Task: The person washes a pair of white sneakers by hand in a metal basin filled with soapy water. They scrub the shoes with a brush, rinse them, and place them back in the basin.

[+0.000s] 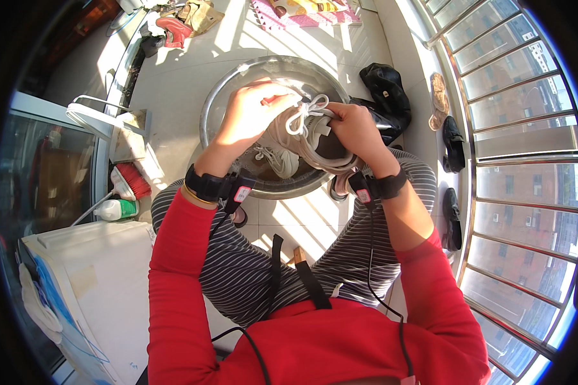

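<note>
Red sleeves (182, 276) reaching forward!

The right hand (355, 129) is clamping fingers on a pale laced shoe (318, 130) above the metal basin (286, 188); whether the left hand (253, 110) is gripping, I can't tell. Apparently the laces (295, 122) are being worked, next calling for steady support. Beyond, a pink mat (332, 21) is catching sun.

**Sunlit tiles, crowded edges**

The floor (173, 96) is pale tile, thin joints showing, with bright slanting bands of sunlight. On it, towards twelve o'clock, sits a wide round metal basin (289, 190). A pink mat (331, 20) lies beyond, also at twelve — well apart from the rim. At eleven there is a heap with a red shoe (175, 31) and a tan bag (202, 16). A black bag (386, 96) slumps between one and two o'clock, close beside the basin. Near nine — a red-bristled brush (133, 181) and a white bottle (112, 210) with a green label.
</note>
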### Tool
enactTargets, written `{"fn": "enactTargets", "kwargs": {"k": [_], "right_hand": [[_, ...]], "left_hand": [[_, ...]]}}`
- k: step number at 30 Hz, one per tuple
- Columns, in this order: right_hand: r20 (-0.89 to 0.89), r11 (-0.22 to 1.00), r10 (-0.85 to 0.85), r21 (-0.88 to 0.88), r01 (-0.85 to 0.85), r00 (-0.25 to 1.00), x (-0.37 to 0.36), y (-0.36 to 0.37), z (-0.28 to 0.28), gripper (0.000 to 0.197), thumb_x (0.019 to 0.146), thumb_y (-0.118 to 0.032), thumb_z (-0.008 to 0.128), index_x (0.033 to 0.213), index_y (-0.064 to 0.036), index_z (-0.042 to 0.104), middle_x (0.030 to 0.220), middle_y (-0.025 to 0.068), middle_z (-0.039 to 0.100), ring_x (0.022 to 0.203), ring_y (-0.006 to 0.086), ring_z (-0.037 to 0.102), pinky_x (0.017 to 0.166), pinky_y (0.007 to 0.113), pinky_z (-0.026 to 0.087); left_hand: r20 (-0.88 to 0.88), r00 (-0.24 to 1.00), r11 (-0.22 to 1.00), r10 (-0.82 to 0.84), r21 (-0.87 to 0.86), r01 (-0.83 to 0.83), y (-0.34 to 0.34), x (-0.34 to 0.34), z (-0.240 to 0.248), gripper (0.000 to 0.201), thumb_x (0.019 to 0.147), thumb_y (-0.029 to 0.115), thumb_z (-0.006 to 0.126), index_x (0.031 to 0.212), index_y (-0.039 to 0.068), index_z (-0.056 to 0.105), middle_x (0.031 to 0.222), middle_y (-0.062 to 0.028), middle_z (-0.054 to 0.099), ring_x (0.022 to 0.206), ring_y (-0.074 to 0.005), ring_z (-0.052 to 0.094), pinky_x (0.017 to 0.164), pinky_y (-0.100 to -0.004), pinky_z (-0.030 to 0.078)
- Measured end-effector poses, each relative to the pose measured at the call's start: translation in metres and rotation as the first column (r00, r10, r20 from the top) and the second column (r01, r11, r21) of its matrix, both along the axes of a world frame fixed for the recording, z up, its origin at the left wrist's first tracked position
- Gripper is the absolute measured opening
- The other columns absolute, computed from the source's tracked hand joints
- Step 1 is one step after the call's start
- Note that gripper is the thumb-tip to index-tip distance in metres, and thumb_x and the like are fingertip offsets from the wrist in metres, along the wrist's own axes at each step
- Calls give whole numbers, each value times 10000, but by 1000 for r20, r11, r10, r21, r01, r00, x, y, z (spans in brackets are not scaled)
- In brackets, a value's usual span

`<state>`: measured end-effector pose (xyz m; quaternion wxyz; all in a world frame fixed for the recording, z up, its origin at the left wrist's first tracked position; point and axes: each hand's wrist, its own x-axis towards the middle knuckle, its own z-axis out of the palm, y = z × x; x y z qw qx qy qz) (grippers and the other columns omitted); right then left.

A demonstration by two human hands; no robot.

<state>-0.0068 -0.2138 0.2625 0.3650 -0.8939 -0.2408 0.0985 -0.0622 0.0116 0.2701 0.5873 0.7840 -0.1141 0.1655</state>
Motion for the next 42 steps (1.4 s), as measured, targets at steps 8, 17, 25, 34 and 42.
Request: {"fn": "enactTargets", "kwargs": {"k": [8,17,25,34,42], "right_hand": [[-42,1000,-25,8,26,999,6,-6,-13,365,804,-37,579,1137,-92,719,923,216,703,846,318,713,783,343,540],[-380,987,53,162,10,923,11,-11,-15,290,858,-50,658,1132,40,696,837,-14,684,777,48,577,727,252,508],[-115,997,-54,52,60,992,5,-4,-6,360,809,-92,579,1137,-107,726,923,210,711,861,340,713,794,368,547],[-78,992,-116,-58,112,990,13,-18,-10,370,803,-80,534,1101,-133,747,940,214,706,913,376,690,837,404,539],[-63,983,-172,-74,167,983,22,-20,-16,312,793,-96,553,1045,-83,737,934,223,703,926,404,679,838,428,536]], "left_hand": [[-11,900,548,436,-790,-275,86,-4,45,188,1048,140,518,1116,-29,562,737,35,397,619,-57,349,599,-234,352],[-4,837,820,547,-202,-536,53,17,17,403,932,139,702,1212,-4,450,1362,-167,311,953,-242,631,880,-432,603],[353,899,677,259,597,-430,-27,-13,5,325,830,388,754,766,106,606,794,-31,595,759,-266,591,677,-392,504],[-252,967,794,32,-581,-178,63,5,20,400,1055,333,518,713,137,450,644,52,362,600,-80,329,586,-249,298],[-443,841,770,310,-402,-496,99,13,-2,722,980,554,549,1381,-19,370,1395,-201,407,1201,-337,585,902,-417,556]]}}
